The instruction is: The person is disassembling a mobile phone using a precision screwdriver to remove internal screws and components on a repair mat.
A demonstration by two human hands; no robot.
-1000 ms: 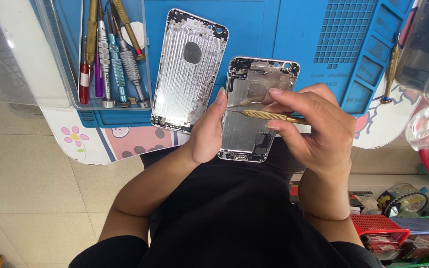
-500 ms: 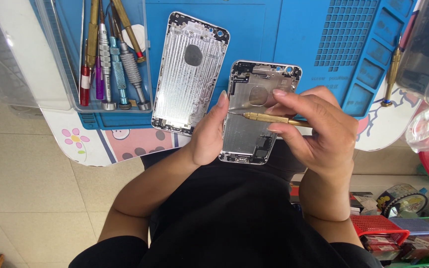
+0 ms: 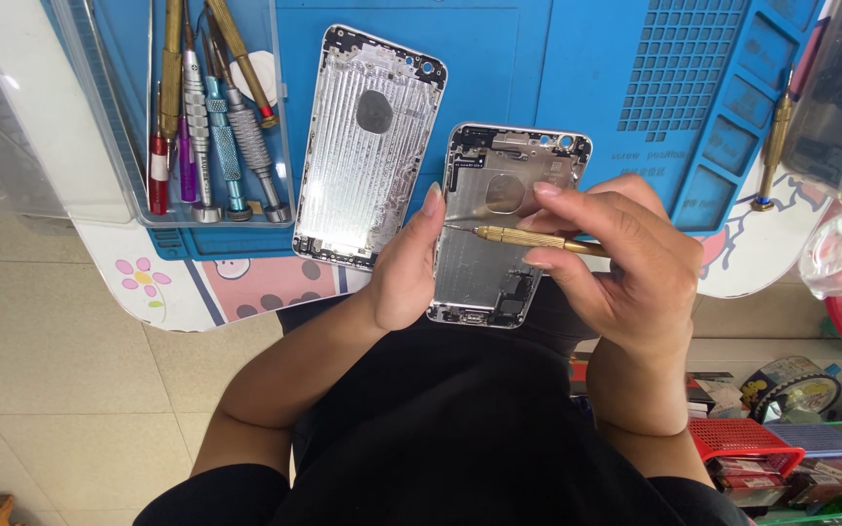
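Fingers point(image 3: 550, 226) of the right hand point(image 3: 626, 273) pinch a brass screwdriver point(image 3: 528, 238), tip on the stripped silver phone housing point(image 3: 499, 209) at frame centre; the left hand point(image 3: 406, 268) clamps its edge. A second bare housing point(image 3: 367, 146) lies on the blue mat point(image 3: 577, 68), upper middle. Any screws are perhaps too small to see; the palm hides the handle.

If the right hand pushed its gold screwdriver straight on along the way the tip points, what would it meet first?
Likely the left hand: the gold screwdriver in the right hand points left across the held phone housing, its tip beside the left thumb, though depth is unclear.
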